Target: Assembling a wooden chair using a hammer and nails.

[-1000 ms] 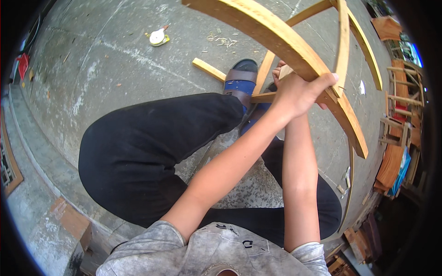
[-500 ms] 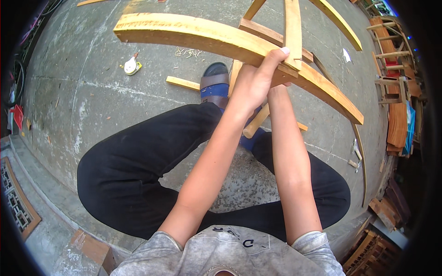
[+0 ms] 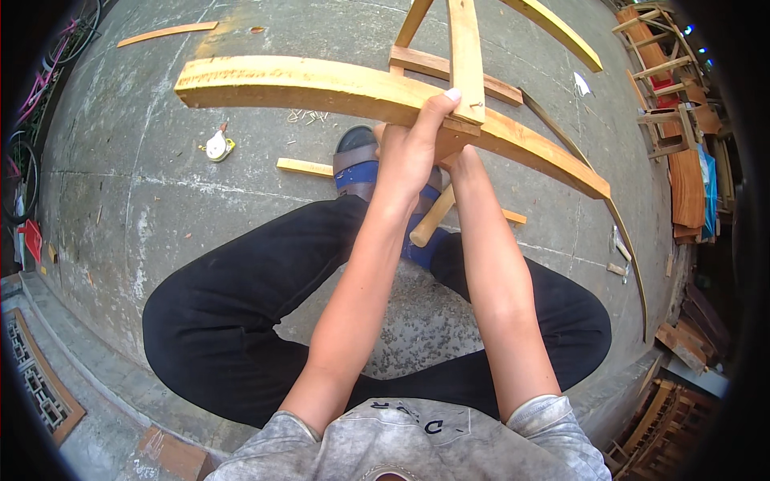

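My left hand (image 3: 407, 152) is closed around the long curved wooden beam (image 3: 321, 84), with the thumb pressed up beside a joint. At that joint a narrower wooden rail (image 3: 465, 64) meets the beam, and a small nail or screw (image 3: 478, 105) sticks out near the rail's end. My right hand (image 3: 463, 159) reaches under the beam at the same joint; its fingers are hidden by the wood. Below the hands, a rounded wooden handle (image 3: 433, 218) slants between my feet; its far end is hidden. Another crosspiece (image 3: 457, 72) belongs to the raised frame beyond.
A white and yellow reel-like tool (image 3: 217, 146) lies on the concrete floor at left, near scattered nails or pegs (image 3: 307, 116). A loose curved strip (image 3: 167, 34) lies far left. Wooden chair frames (image 3: 666, 88) and boards (image 3: 686, 192) line the right side.
The beam and rail appear a little lower and farther left, partly because the whole view has shifted. My left hand keeps its grip at the joint.
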The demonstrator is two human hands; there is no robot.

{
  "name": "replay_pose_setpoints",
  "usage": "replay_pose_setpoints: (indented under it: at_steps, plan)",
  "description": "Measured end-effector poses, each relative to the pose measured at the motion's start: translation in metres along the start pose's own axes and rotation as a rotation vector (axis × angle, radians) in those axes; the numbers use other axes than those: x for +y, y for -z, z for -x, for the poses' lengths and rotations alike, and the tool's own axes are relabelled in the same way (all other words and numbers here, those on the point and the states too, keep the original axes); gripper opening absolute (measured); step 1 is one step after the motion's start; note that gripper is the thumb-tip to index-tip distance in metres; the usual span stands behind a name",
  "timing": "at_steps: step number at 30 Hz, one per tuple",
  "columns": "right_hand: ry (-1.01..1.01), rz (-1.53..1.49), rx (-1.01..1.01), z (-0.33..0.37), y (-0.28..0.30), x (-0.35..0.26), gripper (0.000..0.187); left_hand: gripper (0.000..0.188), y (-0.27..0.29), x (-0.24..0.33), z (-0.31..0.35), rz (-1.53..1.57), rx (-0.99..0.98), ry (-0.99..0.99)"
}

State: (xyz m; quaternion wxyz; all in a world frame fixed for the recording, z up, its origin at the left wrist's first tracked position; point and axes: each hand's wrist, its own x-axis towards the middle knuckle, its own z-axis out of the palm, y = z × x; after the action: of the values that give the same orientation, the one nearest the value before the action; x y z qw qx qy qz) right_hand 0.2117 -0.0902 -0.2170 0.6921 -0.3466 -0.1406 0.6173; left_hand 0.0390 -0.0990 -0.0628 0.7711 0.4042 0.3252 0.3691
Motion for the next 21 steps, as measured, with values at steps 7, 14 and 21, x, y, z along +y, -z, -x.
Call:
replay_pose_setpoints:
  at_steps: [7,14,21]
  plan:
    - [0.066,0.002,0.111,0.012,-0.022,-0.006,0.042,0.079,-0.004,0.002,0.003,0.067,-0.008,0.058]
    - [0.058,-0.043,0.185,0.016,-0.053,-0.011,0.044,0.079,-0.002,0.002,0.004,0.047,0.030,0.061]
    - [0.044,-0.127,0.240,0.011,-0.046,-0.015,0.046,0.071,-0.012,-0.002,0.007,0.087,0.088,0.010]
